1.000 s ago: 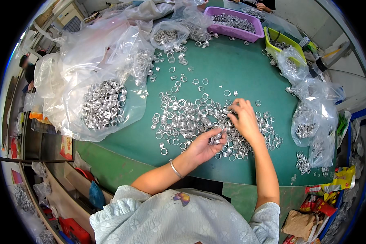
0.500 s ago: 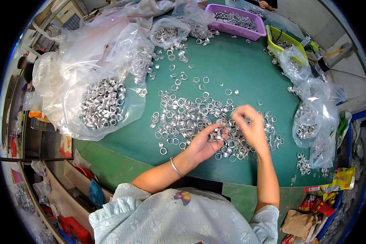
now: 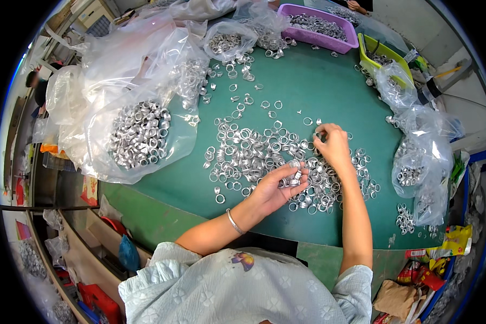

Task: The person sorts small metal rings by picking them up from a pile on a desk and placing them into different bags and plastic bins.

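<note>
A loose pile of silver-coloured metal rings spreads over the green tabletop before me. My left hand, palm turned up and fingers curled, holds several rings over the near side of the pile. A bangle circles that wrist. At the pile's far right part, my right hand is closed in a pinch, with a ring at its thumb and fingertips. A few single rings lie scattered just beyond the pile.
Clear plastic bags of rings cover the table's left. A purple tray and a yellow-green basket of metal pieces stand at the back. More bags line the right edge, near a small ring heap. Another person's hand shows far back.
My right hand has lifted away from beside my left hand to the far side of the pile, its fingers now pinched. The left hand stays nearly in place, still holding rings.
</note>
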`<state>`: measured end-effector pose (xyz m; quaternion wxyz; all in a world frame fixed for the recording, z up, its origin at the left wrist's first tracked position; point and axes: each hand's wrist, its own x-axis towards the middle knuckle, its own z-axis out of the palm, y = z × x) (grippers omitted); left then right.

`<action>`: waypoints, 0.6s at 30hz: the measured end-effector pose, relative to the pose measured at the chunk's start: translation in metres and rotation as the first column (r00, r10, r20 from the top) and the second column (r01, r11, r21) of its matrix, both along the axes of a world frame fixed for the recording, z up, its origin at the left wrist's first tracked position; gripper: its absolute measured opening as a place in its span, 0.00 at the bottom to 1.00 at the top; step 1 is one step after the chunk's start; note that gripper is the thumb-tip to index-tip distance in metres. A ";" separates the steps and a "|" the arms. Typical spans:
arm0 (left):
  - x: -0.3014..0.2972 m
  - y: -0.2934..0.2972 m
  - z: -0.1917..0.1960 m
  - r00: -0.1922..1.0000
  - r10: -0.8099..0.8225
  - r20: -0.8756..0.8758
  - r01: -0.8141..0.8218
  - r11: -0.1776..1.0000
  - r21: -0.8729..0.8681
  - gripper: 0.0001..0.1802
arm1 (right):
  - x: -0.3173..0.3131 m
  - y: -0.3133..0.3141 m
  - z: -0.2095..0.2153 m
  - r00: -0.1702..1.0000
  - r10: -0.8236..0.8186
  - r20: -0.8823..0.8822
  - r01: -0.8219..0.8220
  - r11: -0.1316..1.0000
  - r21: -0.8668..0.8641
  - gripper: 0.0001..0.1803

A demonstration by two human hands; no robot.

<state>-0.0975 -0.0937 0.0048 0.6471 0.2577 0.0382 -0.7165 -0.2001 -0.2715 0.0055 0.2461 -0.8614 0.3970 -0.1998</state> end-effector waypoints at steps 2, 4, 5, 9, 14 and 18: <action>0.000 -0.001 0.003 1.000 0.014 -0.011 -0.014 1.000 0.022 0.14 | -0.007 0.024 0.036 0.976 0.081 0.203 -0.116 0.979 0.166 0.10; -0.002 -0.002 0.007 0.998 0.044 -0.048 -0.043 0.999 0.022 0.14 | -0.015 0.048 0.059 0.910 0.286 0.299 -0.361 0.903 0.234 0.12; -0.003 -0.002 0.008 0.996 0.056 -0.067 -0.055 0.998 0.023 0.14 | -0.019 0.060 0.061 0.900 0.325 0.291 -0.404 0.873 0.274 0.12; -0.007 -0.004 0.001 0.997 0.039 -0.067 -0.038 0.999 0.024 0.15 | -0.039 0.069 0.054 0.891 0.424 0.162 -0.432 0.902 0.014 0.16; -0.001 0.002 0.006 0.944 -0.304 0.130 0.314 0.947 -0.061 0.14 | -0.048 0.083 0.049 0.902 0.114 0.416 -0.400 0.583 0.707 0.18; -0.009 -0.001 0.008 0.889 -0.430 0.159 0.435 0.901 0.005 0.14 | -0.068 0.089 0.043 0.907 0.102 0.410 -0.379 0.624 0.683 0.13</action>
